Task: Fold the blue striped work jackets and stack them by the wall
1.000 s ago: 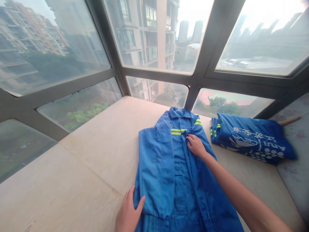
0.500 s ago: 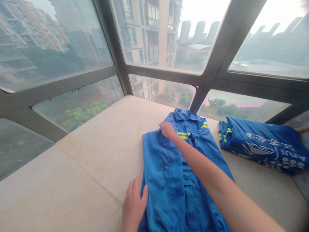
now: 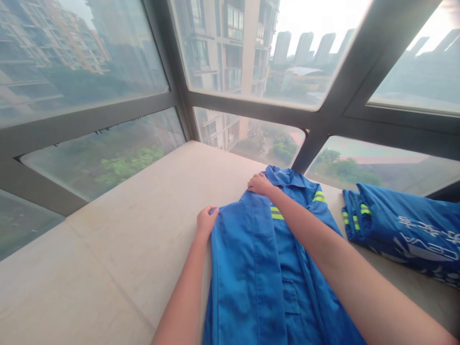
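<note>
A blue work jacket [image 3: 244, 268] with a collar, a flap pocket and yellow-green reflective stripes lies on a pale stone ledge [image 3: 143, 230], its collar toward the window. One long side of the cloth is folded inward over the front. My left hand [image 3: 207, 220] pinches the upper left corner of this folded part between thumb and fingers. Beside the collar, my right hand [image 3: 260, 185] has its fingers curled over the jacket's shoulder. My right forearm crosses above the chest and hides part of the stripe.
To the right lies a folded blue garment [image 3: 413, 230] with white print and reflective stripes, partly out of view. Grey window frames [image 3: 251, 108] and glass panes border the ledge on its far and left sides. Buildings and trees show outside.
My left hand has moved up along the jacket's left edge, from beside it to its upper corner, and has closed there. My right hand stays at the shoulder. The view has shifted slightly left.
</note>
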The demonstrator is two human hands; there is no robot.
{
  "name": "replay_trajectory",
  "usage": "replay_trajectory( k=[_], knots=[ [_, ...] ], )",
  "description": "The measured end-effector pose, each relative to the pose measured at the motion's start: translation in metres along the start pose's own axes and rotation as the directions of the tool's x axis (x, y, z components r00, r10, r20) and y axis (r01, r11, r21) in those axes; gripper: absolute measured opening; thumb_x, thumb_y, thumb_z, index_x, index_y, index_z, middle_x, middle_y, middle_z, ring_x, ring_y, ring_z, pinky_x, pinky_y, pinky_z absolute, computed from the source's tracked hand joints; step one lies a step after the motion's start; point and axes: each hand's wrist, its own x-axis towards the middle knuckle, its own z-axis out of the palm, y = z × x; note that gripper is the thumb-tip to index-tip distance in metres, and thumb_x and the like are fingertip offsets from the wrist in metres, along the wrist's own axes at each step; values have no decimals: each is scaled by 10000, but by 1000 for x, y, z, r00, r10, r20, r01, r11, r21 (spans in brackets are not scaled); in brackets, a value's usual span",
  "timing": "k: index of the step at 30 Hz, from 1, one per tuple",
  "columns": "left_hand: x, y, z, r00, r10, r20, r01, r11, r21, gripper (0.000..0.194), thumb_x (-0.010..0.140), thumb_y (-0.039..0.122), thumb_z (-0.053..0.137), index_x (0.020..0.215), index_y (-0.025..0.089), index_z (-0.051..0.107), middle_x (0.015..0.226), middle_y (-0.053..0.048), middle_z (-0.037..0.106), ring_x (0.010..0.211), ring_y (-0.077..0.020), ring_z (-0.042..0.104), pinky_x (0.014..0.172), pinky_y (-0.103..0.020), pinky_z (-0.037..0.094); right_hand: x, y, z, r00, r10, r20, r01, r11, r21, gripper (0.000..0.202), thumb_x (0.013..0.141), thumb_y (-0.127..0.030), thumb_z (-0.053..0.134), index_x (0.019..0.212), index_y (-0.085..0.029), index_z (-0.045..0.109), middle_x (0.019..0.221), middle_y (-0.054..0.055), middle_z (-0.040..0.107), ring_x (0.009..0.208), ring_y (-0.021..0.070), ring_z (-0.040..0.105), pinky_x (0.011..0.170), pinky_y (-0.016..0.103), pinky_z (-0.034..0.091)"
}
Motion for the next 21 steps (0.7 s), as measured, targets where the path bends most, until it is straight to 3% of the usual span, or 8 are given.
replay_trajectory(
  k=[4,8,10,13,15,17,19,21],
  knots=[
    [0,2,-6,1000,-8,0,8,999,39,375,924,380,596,1231,166,577,1242,-87,595,1059,-235,613,886,-441,540,-1,-9,5,995,91,-45,-91,996,11,223,912,-250,528,918,-213,748,1036,97,707,1092,256,510,1021,418,254],
    [-27,2,-20,1000,-17,-8,18,995,95,384,924,395,571,1235,171,585,1209,-106,645,1035,-221,637,915,-384,511,-23,-49,6,972,188,-141,-183,982,47,363,942,-149,396,1198,-182,652,1259,144,600,1189,270,447,1037,415,268],
    [-61,-4,-33,999,-53,13,49,982,181,434,923,392,538,1285,153,551,1187,-127,669,993,-225,663,891,-355,505,-41,-80,6,958,216,-190,-203,975,86,423,949,-140,360,1325,-166,553,1346,160,528,1217,276,423,1020,397,309],
    [-136,-21,-54,979,-167,113,123,939,320,505,927,426,469,1332,126,502,1097,-137,703,932,-254,691,818,-365,519,-73,-134,8,946,248,-208,-202,955,217,410,983,-216,331,1357,-179,495,1295,164,549,1169,280,483,964,378,385],
    [-193,-34,-66,951,-244,189,165,919,358,495,910,475,459,1278,158,555,1047,-119,725,955,-273,696,815,-370,527,-90,-170,11,948,297,-117,-246,912,329,428,1002,-342,333,1384,-186,447,1196,165,606,1080,284,570,900,382,437],
    [-245,-47,-73,934,-292,204,202,907,369,484,884,470,474,1235,159,595,1172,-143,700,1069,-292,670,894,-384,517,-101,-201,14,940,341,19,-321,862,393,571,983,-488,365,1449,-157,357,1109,184,647,988,301,639,839,401,474],
    [-285,-59,-74,906,-361,223,253,882,398,570,840,475,518,1291,130,562,1229,-171,677,1104,-316,660,905,-400,526,-105,-227,15,930,355,91,-360,836,414,741,936,-570,430,1494,-106,279,1082,226,655,949,326,666,811,429,495],
    [-311,-69,-72,891,-389,233,274,872,406,652,816,468,538,1364,116,497,1265,-176,658,1117,-324,657,900,-407,541,-103,-247,16,928,362,89,-366,841,399,811,898,-541,521,1506,-70,263,1102,267,640,961,341,666,806,449,510]
  ],
)
